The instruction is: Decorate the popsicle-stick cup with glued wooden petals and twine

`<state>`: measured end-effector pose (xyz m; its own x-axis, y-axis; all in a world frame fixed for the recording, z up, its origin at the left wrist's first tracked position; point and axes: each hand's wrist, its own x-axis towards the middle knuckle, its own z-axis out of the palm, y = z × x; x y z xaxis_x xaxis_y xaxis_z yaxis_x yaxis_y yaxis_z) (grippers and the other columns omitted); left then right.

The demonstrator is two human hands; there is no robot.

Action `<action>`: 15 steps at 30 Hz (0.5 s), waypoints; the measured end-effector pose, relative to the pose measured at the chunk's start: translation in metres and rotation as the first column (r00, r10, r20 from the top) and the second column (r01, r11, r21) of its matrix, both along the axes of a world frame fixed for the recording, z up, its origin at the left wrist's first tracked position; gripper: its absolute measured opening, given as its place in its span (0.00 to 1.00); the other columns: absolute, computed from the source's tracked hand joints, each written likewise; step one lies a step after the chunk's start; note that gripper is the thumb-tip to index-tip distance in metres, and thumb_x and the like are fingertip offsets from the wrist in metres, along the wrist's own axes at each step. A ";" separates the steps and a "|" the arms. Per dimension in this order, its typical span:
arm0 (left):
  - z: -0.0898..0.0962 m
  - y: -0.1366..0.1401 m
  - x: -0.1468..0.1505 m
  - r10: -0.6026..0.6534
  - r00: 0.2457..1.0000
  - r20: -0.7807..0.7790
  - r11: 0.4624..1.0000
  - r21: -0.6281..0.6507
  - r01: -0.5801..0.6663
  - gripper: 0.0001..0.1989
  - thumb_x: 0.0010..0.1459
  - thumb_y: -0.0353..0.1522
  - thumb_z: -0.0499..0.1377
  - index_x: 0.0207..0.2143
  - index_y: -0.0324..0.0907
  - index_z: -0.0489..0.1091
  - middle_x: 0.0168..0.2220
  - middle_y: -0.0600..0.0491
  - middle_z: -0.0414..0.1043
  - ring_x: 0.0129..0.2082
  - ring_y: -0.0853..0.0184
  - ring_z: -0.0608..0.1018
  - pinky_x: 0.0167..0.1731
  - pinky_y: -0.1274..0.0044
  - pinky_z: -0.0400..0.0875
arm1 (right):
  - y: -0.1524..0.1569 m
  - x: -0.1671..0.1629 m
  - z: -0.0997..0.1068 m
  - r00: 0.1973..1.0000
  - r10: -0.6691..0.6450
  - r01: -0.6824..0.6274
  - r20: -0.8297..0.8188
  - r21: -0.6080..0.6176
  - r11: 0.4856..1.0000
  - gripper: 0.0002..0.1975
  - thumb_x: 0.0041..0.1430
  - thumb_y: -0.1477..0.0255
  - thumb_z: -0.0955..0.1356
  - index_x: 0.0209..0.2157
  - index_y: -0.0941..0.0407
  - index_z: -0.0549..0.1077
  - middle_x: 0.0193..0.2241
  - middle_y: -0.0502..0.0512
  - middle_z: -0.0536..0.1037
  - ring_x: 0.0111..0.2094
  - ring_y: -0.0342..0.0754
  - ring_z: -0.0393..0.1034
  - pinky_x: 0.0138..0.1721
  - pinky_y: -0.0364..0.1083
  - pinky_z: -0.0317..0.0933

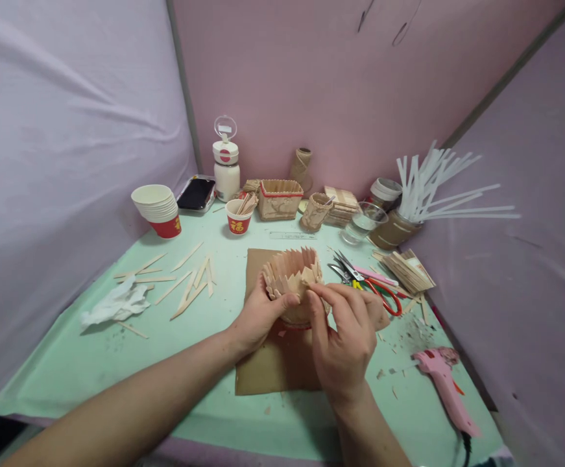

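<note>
My left hand (263, 318) grips a round basket (292, 275) made of pale wooden craft sticks, its rim jagged with pointed ends. The thumb lies across the near side while the other fingers wrap the left wall. At the basket's front right, my right hand (345, 331) is closed, thumb and forefinger pinched against the rim. What sits in that pinch, if anything, is too small and hidden to name. Under the basket lies a brown cardboard sheet (277, 366); a bit of red trim shows at the basket's base.
Scissors (382, 295) and pruning shears lie right of the basket. A pink glue gun (445, 389) rests at the front right. Cut sticks (189, 292) and a crumpled tissue (117, 301) lie left. Paper cups (158, 207), a bottle (226, 175) and a water bowl (360, 227) stand behind.
</note>
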<state>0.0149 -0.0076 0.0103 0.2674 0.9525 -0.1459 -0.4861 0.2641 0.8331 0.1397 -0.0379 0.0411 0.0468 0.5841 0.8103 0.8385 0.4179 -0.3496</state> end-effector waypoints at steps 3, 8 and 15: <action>-0.002 0.000 0.000 0.027 1.000 -0.001 1.000 -0.010 -0.027 0.44 0.40 0.45 0.72 0.57 0.43 0.60 0.42 0.46 0.76 0.33 0.62 0.78 0.27 0.75 0.72 | -0.001 0.001 0.003 1.000 -0.020 0.020 -0.007 0.049 0.999 0.05 0.59 0.75 0.71 0.38 0.55 0.76 0.34 0.55 0.78 0.37 0.50 0.66 0.43 0.53 0.57; -0.002 0.000 0.000 0.012 1.000 -0.023 1.000 -0.022 -0.013 0.42 0.41 0.44 0.72 0.57 0.44 0.59 0.39 0.48 0.76 0.28 0.65 0.77 0.25 0.75 0.70 | 0.002 -0.001 0.005 1.000 0.008 -0.008 -0.013 -0.004 1.000 0.06 0.58 0.74 0.72 0.38 0.55 0.77 0.34 0.55 0.78 0.37 0.51 0.65 0.42 0.54 0.57; 0.000 0.000 -0.001 0.029 0.997 -0.078 1.000 0.013 -0.028 0.41 0.42 0.39 0.72 0.56 0.45 0.57 0.43 0.46 0.75 0.29 0.64 0.77 0.21 0.78 0.69 | 0.003 -0.003 0.004 0.999 0.026 -0.027 -0.031 -0.031 0.999 0.01 0.59 0.75 0.71 0.34 0.54 0.75 0.32 0.53 0.78 0.37 0.50 0.64 0.41 0.52 0.56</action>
